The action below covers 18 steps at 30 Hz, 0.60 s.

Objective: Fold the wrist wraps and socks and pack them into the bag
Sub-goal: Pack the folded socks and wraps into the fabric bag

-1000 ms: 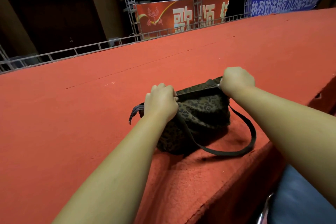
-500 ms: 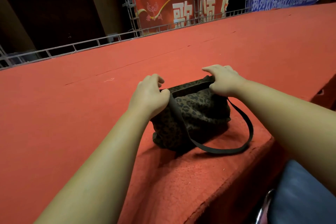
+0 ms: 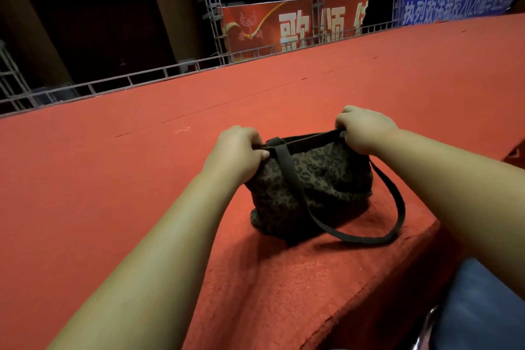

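Note:
A leopard-print bag (image 3: 318, 187) stands on the red carpeted stage (image 3: 113, 179), close to its front edge. My left hand (image 3: 235, 153) pinches the left end of the bag's dark top edge. My right hand (image 3: 360, 128) grips the right end of the same edge. The top edge is stretched straight between the two hands. A black shoulder strap (image 3: 397, 207) loops down over the front of the bag and onto the carpet at the right. No wrist wraps or socks are visible; the bag's inside is hidden.
The stage's front edge (image 3: 383, 284) drops off at the lower right, beside a dark blue seat (image 3: 483, 307). A metal railing (image 3: 142, 77) runs along the stage's far side, with red and blue banners behind it.
Both hands loosened on the bag half a second ago, then closed again on the two ends of its top edge and pulled it taut. The bag stands a little more upright.

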{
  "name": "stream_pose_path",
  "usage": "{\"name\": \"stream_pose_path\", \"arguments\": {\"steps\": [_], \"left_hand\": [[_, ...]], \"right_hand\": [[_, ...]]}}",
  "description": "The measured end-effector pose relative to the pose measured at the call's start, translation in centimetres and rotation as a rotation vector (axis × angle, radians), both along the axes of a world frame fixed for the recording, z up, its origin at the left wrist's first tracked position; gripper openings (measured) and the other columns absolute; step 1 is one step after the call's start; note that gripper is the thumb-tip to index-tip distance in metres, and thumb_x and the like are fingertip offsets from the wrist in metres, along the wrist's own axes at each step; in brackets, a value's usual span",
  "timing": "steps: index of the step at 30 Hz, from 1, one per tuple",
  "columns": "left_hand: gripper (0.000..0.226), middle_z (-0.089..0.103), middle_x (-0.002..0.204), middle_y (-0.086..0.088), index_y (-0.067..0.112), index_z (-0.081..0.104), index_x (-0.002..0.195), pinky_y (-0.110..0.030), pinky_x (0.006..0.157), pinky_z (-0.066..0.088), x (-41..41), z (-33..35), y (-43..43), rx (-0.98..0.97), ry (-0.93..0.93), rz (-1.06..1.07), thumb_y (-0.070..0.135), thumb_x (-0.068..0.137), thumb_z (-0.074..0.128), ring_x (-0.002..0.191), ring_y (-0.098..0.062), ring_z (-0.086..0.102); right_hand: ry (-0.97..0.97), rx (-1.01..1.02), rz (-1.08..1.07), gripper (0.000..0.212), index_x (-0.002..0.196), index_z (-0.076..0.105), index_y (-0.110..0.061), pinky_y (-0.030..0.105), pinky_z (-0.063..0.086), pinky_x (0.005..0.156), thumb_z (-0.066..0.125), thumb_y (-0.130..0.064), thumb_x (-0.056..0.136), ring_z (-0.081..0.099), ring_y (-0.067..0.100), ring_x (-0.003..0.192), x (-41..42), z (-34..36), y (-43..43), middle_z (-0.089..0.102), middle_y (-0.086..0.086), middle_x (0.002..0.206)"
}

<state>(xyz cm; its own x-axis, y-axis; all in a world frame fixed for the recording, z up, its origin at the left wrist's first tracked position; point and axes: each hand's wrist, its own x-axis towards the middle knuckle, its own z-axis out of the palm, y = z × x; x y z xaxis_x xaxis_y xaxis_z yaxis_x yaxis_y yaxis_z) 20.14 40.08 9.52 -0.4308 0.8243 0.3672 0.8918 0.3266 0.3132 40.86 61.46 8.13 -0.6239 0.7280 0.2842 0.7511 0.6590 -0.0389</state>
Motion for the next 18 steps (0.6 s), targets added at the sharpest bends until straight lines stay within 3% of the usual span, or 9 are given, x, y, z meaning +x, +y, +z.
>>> {"name": "stream_pose_path", "arguments": {"steps": [2, 5, 7, 10, 14, 18], "left_hand": [[0.012, 0.062, 0.104, -0.001, 0.023, 0.077, 0.098, -0.036, 0.081, 0.046, 0.4, 0.4, -0.4, 0.074, 0.014, -0.036, 0.033, 0.092, 0.08, 0.103, -0.026, 0.057], [0.011, 0.057, 0.094, 0.004, 0.023, 0.073, 0.089, -0.034, 0.078, 0.041, 1.5, 1.7, -0.8, 0.205, -0.012, -0.094, 0.03, 0.091, 0.082, 0.097, -0.023, 0.056], [0.012, 0.055, 0.091, 0.006, 0.023, 0.072, 0.087, -0.033, 0.076, 0.037, 2.9, 2.8, -1.0, 0.267, -0.017, -0.113, 0.029, 0.091, 0.082, 0.094, -0.022, 0.055], [0.013, 0.058, 0.091, 0.007, 0.022, 0.074, 0.087, -0.032, 0.077, 0.039, 5.3, 4.3, -1.0, 0.323, -0.009, -0.158, 0.031, 0.091, 0.082, 0.093, -0.02, 0.057], [0.013, 0.067, 0.092, 0.007, 0.022, 0.081, 0.091, -0.027, 0.075, 0.04, 9.3, 5.3, -1.1, 0.339, -0.014, -0.245, 0.034, 0.09, 0.083, 0.092, -0.017, 0.06], [0.014, 0.072, 0.088, 0.008, 0.022, 0.083, 0.09, -0.024, 0.068, 0.045, 13.8, 4.8, -1.1, 0.266, -0.125, -0.328, 0.035, 0.087, 0.086, 0.087, -0.013, 0.065]], "right_hand": [[0.083, -0.039, -0.035, 0.023, 0.118, 0.069, -0.023, 0.039, 0.054, 0.079, 0.055, -0.017, 0.102, 0.067, 0.034, 0.101, 0.6, 0.9, -0.7, 0.066, 0.009, 0.12], [0.329, -0.108, -0.106, 0.018, 0.11, 0.07, -0.019, 0.039, 0.063, 0.073, 0.054, -0.015, 0.102, 0.076, 0.022, 0.067, 2.3, 2.1, -0.9, 0.073, 0.006, 0.087], [0.412, -0.083, -0.132, 0.018, 0.111, 0.07, -0.015, 0.035, 0.059, 0.076, 0.053, -0.015, 0.103, 0.077, 0.02, 0.076, 3.5, 3.0, -1.0, 0.074, 0.006, 0.084], [0.474, -0.014, -0.168, 0.023, 0.118, 0.072, -0.01, 0.04, 0.056, 0.09, 0.056, -0.016, 0.102, 0.07, 0.031, 0.11, 5.6, 4.7, -1.4, 0.076, 0.015, 0.101], [0.506, 0.052, -0.23, 0.025, 0.121, 0.072, -0.004, 0.043, 0.051, 0.099, 0.06, -0.015, 0.102, 0.063, 0.042, 0.12, 9.7, 6.1, -2.1, 0.07, 0.024, 0.122], [0.5, 0.094, -0.286, 0.026, 0.121, 0.074, -0.001, 0.043, 0.048, 0.103, 0.061, -0.013, 0.102, 0.061, 0.044, 0.123, 14.5, 5.6, -2.8, 0.069, 0.028, 0.125]]}}
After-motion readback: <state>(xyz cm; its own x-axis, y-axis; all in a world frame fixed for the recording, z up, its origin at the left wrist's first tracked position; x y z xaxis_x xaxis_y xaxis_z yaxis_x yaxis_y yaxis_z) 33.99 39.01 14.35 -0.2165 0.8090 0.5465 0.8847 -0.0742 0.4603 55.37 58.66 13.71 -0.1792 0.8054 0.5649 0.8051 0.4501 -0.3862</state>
